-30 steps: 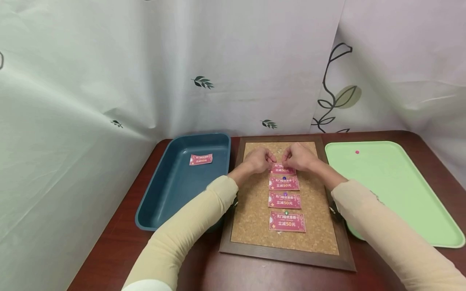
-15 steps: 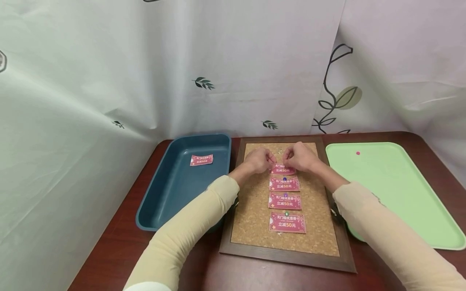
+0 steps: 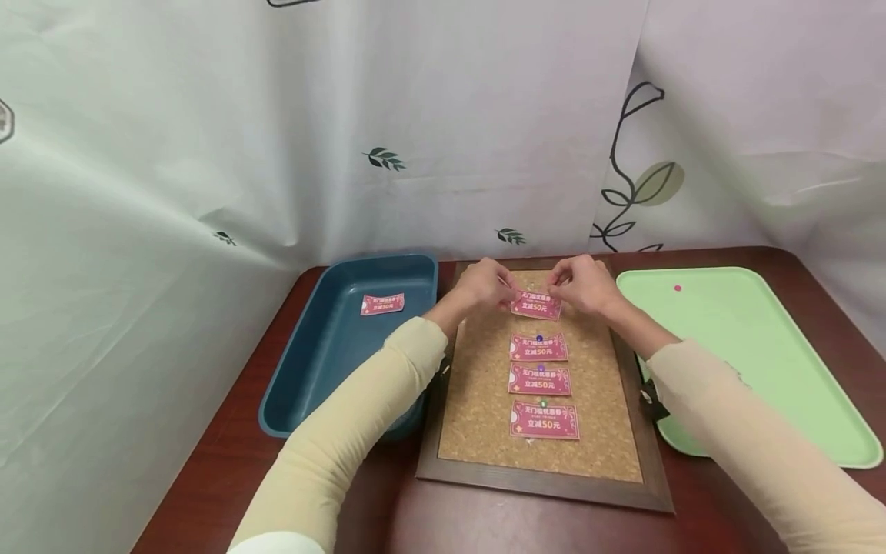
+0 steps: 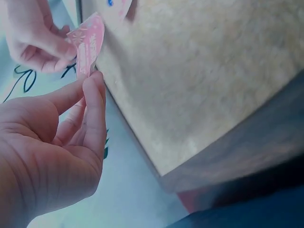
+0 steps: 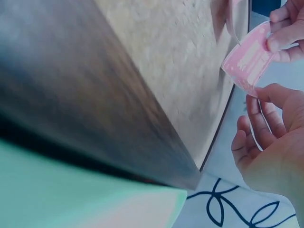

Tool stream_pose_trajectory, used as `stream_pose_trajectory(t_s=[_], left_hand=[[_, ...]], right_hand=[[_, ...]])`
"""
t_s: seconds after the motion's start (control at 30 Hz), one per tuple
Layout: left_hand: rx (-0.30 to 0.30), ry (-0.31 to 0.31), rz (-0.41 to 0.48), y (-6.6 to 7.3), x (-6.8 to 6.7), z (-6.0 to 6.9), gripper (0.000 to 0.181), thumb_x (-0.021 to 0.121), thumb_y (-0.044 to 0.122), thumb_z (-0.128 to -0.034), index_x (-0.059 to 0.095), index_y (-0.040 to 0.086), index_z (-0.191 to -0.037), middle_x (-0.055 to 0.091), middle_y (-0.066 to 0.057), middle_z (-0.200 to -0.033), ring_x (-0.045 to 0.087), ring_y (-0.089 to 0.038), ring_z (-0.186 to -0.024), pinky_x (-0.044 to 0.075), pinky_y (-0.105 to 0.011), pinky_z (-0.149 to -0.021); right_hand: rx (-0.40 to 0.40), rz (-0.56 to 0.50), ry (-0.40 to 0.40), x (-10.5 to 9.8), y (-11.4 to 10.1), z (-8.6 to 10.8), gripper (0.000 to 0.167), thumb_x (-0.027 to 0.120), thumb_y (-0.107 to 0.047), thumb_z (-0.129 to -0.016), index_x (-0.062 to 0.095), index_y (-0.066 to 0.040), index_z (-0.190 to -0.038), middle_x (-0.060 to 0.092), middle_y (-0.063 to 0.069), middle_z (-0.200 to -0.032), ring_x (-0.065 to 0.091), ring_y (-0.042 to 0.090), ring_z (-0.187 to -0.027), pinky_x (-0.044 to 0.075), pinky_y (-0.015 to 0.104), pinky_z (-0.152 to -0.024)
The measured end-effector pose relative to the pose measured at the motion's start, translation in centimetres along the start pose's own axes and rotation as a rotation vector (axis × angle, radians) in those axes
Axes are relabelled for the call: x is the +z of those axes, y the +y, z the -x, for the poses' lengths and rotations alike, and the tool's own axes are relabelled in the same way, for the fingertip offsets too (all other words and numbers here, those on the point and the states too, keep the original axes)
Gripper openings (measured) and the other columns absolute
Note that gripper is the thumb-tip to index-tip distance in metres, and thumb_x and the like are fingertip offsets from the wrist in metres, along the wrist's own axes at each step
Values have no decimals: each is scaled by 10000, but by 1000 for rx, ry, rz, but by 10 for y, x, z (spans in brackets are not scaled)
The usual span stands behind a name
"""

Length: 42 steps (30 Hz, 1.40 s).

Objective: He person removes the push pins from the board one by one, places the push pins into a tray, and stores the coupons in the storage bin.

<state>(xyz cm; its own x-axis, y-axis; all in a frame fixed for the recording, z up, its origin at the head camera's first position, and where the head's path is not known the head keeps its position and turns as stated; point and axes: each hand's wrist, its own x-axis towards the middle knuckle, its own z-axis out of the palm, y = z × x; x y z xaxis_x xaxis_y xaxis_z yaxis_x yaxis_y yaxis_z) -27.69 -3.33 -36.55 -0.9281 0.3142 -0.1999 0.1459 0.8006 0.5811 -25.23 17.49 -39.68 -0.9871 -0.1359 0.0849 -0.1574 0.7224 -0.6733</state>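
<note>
A pink paper coupon [image 3: 537, 305] is stretched between my two hands above the far part of the corkboard [image 3: 477, 415]. My left hand [image 3: 484, 283] pinches its left end between thumb and fingers, as the left wrist view also shows. At the other end, my right hand [image 3: 584, 285] pinches the coupon by its edge. In the right wrist view the coupon [image 5: 249, 59] stands off the cork, slightly bent. Below it, matching coupons lie in a column: one [image 3: 538, 350] with a blue pushpin, one [image 3: 540, 382] with a purple pushpin, one [image 3: 544, 423] with a green pushpin.
Left of the board stands a deep blue tray [image 3: 298, 385] with another coupon [image 3: 382, 305] inside. To the right is a light green tray [image 3: 754, 362] with a small pink pushpin [image 3: 677, 288]. A patterned white sheet hangs behind the table.
Both hands have moved toward the board's far edge with the coupon. It has come away from the row beneath it, and more of its face shows now.
</note>
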Motion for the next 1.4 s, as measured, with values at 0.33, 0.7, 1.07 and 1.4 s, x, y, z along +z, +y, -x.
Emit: stream_pose_trajectory(t_s=[0.33, 0.7, 1.07, 1.4], left_hand=[[1, 9, 89, -6, -49, 4, 134, 711, 113, -1035, 809, 56, -1106, 775, -70, -965, 762, -310, -988, 608, -350, -796], [-46, 122, 120, -55, -100, 18, 111, 750, 81, -999, 750, 22, -1093, 735, -147, -1056, 715, -230, -868, 619, -362, -798], [-78, 174, 83, -120, -131, 44, 172, 724, 137, -1030, 722, 11, -1148, 716, -178, -1097, 703, -346, -997, 603, -429, -893], [-117, 209, 54, -166, -131, 56, 201, 665, 124, -1063, 696, -31, -1187, 724, -206, -1109, 689, -370, -1014, 584, -453, -900]], right_hand=[[-38, 1, 56, -33, 14, 7, 101, 737, -99, -965, 742, 1, -979, 740, 153, -949, 618, 316, -902, 441, 392, -739], [46, -17, 117, -79, 62, 28, 217, 745, -188, -998, 739, 22, -1051, 768, 176, -1010, 667, 313, -972, 465, 323, -706], [161, -4, 123, -107, 109, 58, 330, 720, -264, -1021, 744, 50, -1116, 776, 95, -930, 598, 125, -793, 425, 325, -641], [186, 20, 41, -114, 133, 72, 364, 744, -282, -1009, 754, 66, -1116, 768, 84, -911, 589, 160, -763, 451, 326, -617]])
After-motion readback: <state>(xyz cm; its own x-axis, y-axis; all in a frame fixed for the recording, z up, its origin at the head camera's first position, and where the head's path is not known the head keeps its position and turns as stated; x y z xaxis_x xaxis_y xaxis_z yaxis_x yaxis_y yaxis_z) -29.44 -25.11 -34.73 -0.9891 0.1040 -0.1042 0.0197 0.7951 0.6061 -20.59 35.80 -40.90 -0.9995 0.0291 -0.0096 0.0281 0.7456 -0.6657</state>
